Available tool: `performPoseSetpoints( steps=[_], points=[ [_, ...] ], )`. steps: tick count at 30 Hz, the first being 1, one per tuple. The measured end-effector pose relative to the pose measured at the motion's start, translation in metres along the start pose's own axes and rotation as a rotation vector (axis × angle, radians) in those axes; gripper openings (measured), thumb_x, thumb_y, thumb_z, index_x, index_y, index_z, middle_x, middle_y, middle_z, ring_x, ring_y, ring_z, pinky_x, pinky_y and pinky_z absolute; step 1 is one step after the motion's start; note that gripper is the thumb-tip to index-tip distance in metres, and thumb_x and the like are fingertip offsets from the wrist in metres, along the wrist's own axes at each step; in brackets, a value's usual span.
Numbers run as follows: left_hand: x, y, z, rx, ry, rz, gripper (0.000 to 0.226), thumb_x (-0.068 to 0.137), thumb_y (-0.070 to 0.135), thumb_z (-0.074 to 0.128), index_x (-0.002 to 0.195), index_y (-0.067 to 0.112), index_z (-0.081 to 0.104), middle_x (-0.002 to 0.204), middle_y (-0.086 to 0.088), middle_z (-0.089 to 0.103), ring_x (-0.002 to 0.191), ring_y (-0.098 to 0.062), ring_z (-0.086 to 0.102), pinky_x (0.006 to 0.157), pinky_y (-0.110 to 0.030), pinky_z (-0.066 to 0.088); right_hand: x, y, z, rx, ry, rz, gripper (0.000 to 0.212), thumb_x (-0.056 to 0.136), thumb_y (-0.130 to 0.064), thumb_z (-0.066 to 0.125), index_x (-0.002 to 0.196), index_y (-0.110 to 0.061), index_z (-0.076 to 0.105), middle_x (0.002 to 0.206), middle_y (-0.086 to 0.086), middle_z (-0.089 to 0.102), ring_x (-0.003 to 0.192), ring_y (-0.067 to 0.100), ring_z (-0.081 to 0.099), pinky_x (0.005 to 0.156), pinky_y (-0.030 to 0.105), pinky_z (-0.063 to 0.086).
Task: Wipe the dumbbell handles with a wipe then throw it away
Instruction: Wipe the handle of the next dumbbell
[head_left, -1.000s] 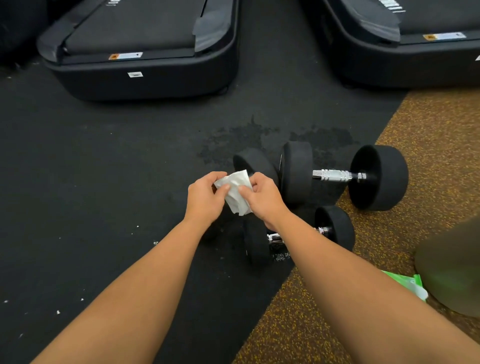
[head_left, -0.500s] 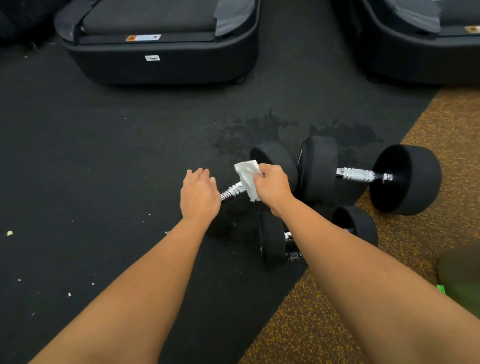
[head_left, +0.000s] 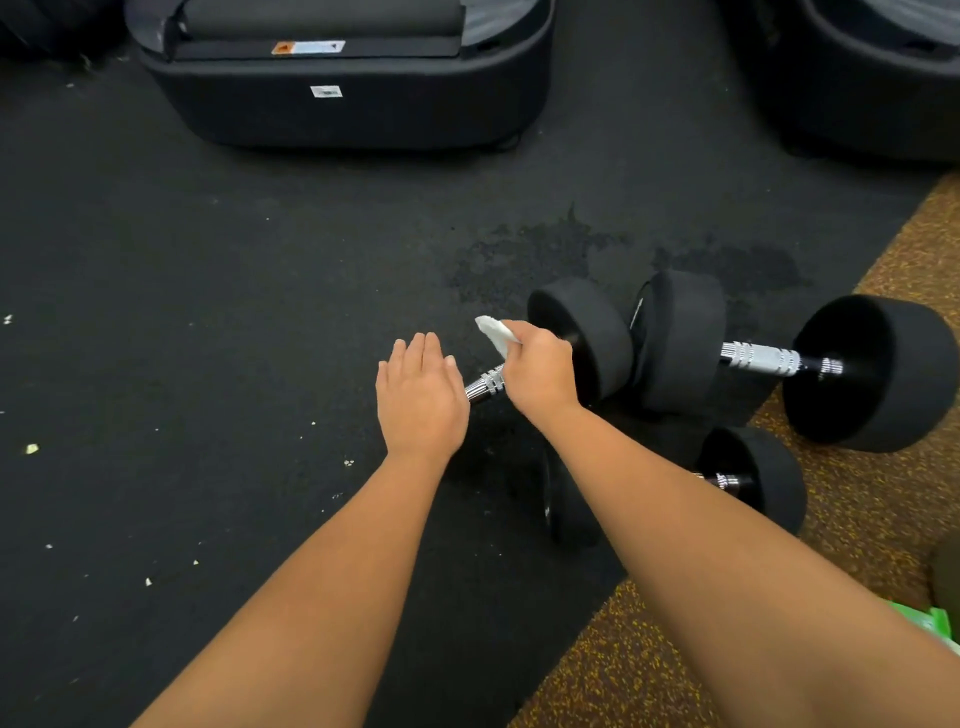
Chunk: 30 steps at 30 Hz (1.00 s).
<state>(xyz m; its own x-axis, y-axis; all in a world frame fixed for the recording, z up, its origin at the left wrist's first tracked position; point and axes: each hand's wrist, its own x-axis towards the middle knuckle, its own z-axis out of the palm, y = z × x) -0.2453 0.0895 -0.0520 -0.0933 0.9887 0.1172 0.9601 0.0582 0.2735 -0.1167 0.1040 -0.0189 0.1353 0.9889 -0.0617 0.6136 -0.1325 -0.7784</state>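
Three black dumbbells lie on the floor. My right hand (head_left: 537, 371) grips a white wipe (head_left: 496, 332) wrapped round the chrome handle (head_left: 485, 385) of the nearest-left dumbbell (head_left: 587, 338). My left hand (head_left: 421, 400) hovers flat, fingers straight, over that dumbbell's left end, which it hides. A larger dumbbell (head_left: 872, 371) with a bare chrome handle (head_left: 761, 358) lies to the right. A small dumbbell (head_left: 753, 478) sits partly under my right forearm.
Two black treadmill bases stand at the back, one (head_left: 343, 98) centre-left and one (head_left: 878, 78) at the right. The floor is black rubber (head_left: 208, 312) with a speckled brown strip (head_left: 675, 649) at the right. A green wipe pack (head_left: 930, 623) peeks in at the lower right edge.
My left hand let go of the wipe and opened flat beside the handle. My right hand took the wipe onto the chrome handle and slid along it toward the weight head.
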Motion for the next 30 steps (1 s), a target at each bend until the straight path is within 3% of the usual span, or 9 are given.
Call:
performPoseSetpoints(
  steps=[3, 6, 9, 12, 18, 24, 30],
  points=[
    [-0.002, 0.002, 0.002, 0.007, 0.031, -0.008, 0.066, 0.091, 0.039, 0.011, 0.137, 0.007, 0.046, 0.141, -0.009, 0.050, 0.136, -0.029, 0.038, 0.112, -0.047, 0.028, 0.003, 0.008, 0.014, -0.098, 0.016, -0.105, 0.030, 0.087, 0.005, 0.048, 0.112, -0.004, 0.062, 0.098, 0.015, 0.067, 0.092, 0.029, 0.063, 0.083, 0.038, 0.051],
    [-0.002, 0.001, 0.004, 0.009, 0.031, -0.025, 0.066, 0.091, 0.039, 0.010, 0.138, 0.009, 0.045, 0.143, -0.007, 0.048, 0.138, -0.026, 0.036, 0.114, -0.045, 0.026, 0.002, 0.019, 0.029, -0.295, -0.132, -0.259, 0.032, 0.084, 0.005, 0.048, 0.112, -0.006, 0.061, 0.108, 0.013, 0.064, 0.107, 0.031, 0.055, 0.092, 0.040, 0.047],
    [-0.003, 0.001, 0.005, 0.007, 0.040, -0.032, 0.066, 0.092, 0.039, 0.009, 0.138, 0.009, 0.045, 0.144, -0.007, 0.047, 0.139, -0.025, 0.035, 0.114, -0.045, 0.025, 0.000, 0.027, 0.041, -0.595, -0.368, -0.347, 0.039, 0.084, -0.001, 0.048, 0.123, -0.006, 0.052, 0.130, 0.009, 0.049, 0.131, 0.031, 0.033, 0.108, 0.039, 0.029],
    [-0.002, 0.001, 0.006, -0.007, 0.059, -0.044, 0.062, 0.093, 0.037, 0.013, 0.138, 0.010, 0.046, 0.144, -0.006, 0.047, 0.139, -0.024, 0.035, 0.115, -0.044, 0.025, -0.003, 0.031, 0.045, -0.597, -0.445, -0.419, 0.058, 0.088, -0.002, 0.049, 0.143, -0.012, 0.033, 0.149, 0.004, 0.030, 0.144, 0.031, 0.010, 0.116, 0.042, 0.014],
    [-0.003, 0.001, 0.008, 0.009, 0.057, -0.042, 0.054, 0.097, 0.034, 0.019, 0.139, 0.011, 0.045, 0.145, -0.005, 0.046, 0.139, -0.023, 0.035, 0.115, -0.042, 0.024, -0.002, 0.047, 0.026, -0.687, -0.517, -0.580, 0.067, 0.088, -0.001, 0.047, 0.148, -0.013, 0.021, 0.154, 0.002, 0.019, 0.145, 0.027, 0.006, 0.119, 0.041, 0.010],
    [-0.002, 0.000, 0.006, -0.029, 0.071, -0.044, 0.066, 0.092, 0.040, 0.008, 0.140, 0.011, 0.043, 0.145, -0.005, 0.046, 0.139, -0.021, 0.036, 0.114, -0.040, 0.025, -0.006, 0.037, 0.031, -0.641, -0.443, -0.442, 0.061, 0.091, -0.004, 0.045, 0.147, -0.006, 0.022, 0.154, 0.008, 0.017, 0.145, 0.030, 0.003, 0.118, 0.040, 0.006],
    [-0.004, -0.001, 0.007, -0.089, 0.053, -0.070, 0.044, 0.101, 0.027, 0.028, 0.139, 0.010, 0.044, 0.149, -0.005, 0.041, 0.142, -0.020, 0.029, 0.117, -0.038, 0.019, -0.009, 0.045, 0.029, -0.598, -0.557, -0.542, 0.071, 0.085, 0.004, 0.048, 0.149, -0.013, 0.021, 0.155, 0.003, 0.017, 0.146, 0.027, 0.002, 0.118, 0.041, 0.016]
  ],
)
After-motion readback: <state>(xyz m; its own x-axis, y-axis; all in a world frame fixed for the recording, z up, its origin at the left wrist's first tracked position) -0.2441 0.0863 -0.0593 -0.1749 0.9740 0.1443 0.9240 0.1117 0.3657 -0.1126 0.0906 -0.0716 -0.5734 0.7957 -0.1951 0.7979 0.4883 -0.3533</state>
